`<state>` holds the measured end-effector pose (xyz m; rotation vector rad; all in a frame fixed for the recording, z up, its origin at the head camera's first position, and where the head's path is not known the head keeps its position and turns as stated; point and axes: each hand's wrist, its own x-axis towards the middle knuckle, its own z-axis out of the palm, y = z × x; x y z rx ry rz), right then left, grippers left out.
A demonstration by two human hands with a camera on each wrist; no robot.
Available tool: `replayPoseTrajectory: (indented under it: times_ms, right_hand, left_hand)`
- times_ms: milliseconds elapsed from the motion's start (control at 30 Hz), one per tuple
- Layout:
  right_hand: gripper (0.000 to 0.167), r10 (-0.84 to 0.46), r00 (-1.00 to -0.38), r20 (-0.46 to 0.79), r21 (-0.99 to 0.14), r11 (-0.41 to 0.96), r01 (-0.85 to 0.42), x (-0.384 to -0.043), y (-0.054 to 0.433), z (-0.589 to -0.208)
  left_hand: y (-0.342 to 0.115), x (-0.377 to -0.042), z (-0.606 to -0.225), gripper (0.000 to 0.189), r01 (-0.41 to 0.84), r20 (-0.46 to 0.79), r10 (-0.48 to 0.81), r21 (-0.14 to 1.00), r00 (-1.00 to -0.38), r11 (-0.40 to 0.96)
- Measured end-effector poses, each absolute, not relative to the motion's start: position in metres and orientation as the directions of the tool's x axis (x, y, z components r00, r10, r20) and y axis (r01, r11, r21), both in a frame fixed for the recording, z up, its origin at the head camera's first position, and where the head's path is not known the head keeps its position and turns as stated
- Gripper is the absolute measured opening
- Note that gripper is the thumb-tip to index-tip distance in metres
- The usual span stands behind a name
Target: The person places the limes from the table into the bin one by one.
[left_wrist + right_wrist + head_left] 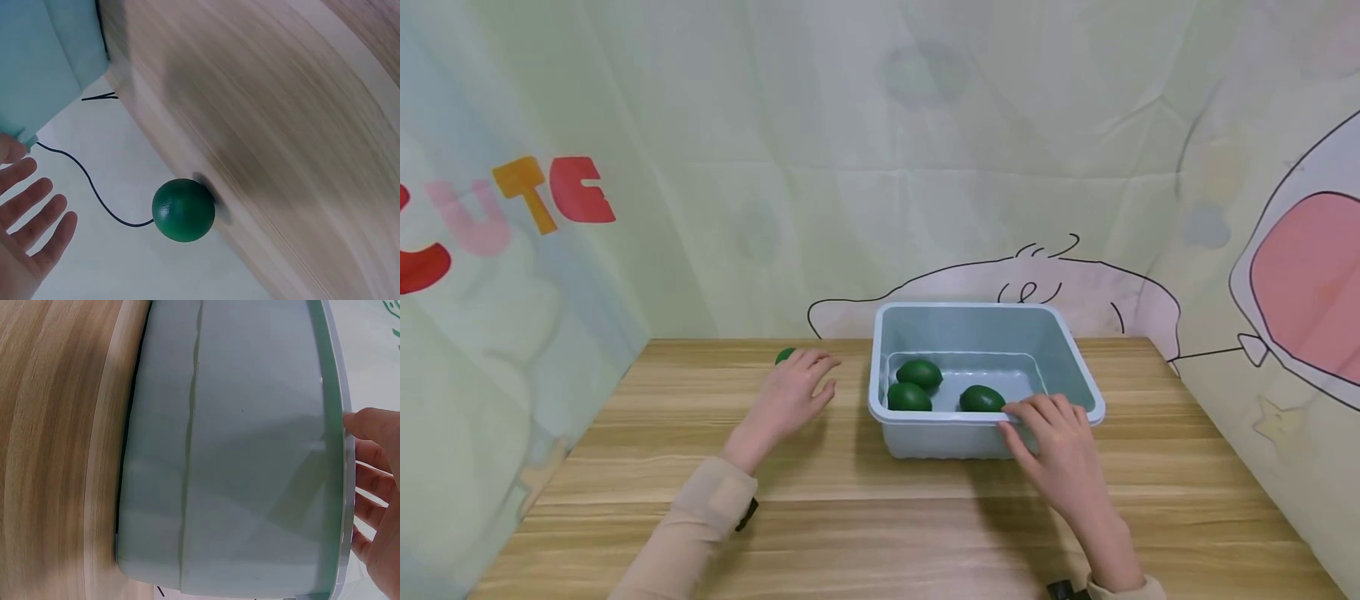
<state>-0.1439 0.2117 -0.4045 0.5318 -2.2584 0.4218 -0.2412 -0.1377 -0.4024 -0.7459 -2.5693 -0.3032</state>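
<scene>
On the wooden table, a pale blue plastic basin [985, 440] holds three dark green limes, two at its left side [919, 375] and one nearer the front [982, 399]. My right hand [1060, 454] grips the front rim near its right corner, thumb outside and fingers over the edge. Another green lime [183, 210] lies on the table left of the basin, mostly hidden in the head view behind my left hand [793, 392]. That hand hovers by the lime with fingers loosely spread, apart from it in the left wrist view.
The wooden tabletop [865, 533] stretches in front of the basin and to both sides. Behind it hangs a printed cloth backdrop [820, 167] with cartoon drawings and coloured letters, close to the table's back edge.
</scene>
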Motion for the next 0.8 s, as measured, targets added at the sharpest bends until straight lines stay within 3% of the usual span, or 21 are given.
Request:
replayPoseTrajectory:
  times_ms: [800]
  right_hand:
    - [0.019, -0.239, -0.632, 0.737, -0.143, 0.859, -0.492, -0.142, 0.211, -0.404]
  left_hand:
    - [-0.15, -0.269, -0.414, 0.033, 0.522, 0.373, 0.462, 0.072, -0.804, 0.85]
